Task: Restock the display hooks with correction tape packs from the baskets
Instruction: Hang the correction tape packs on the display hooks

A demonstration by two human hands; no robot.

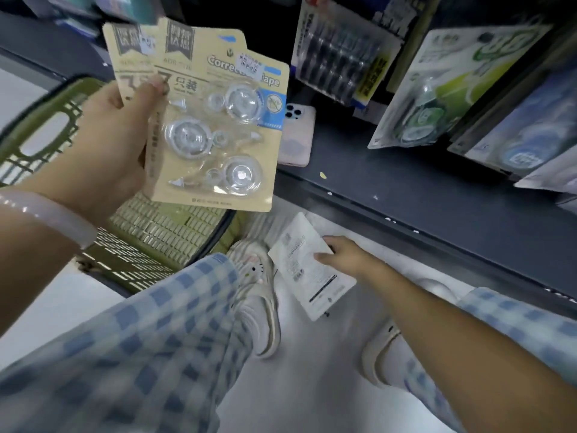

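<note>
Head view: tan three-dispenser correction tape pack (215,129).

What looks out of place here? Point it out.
A white pack lies face down on the floor, not in the basket; the right hand touches it. A pink phone sits on the shelf among stock.

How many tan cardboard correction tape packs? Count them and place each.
2: front tan cardboard pack and a second one fanned behind it, both in the left hand. More may hide behind.
</note>
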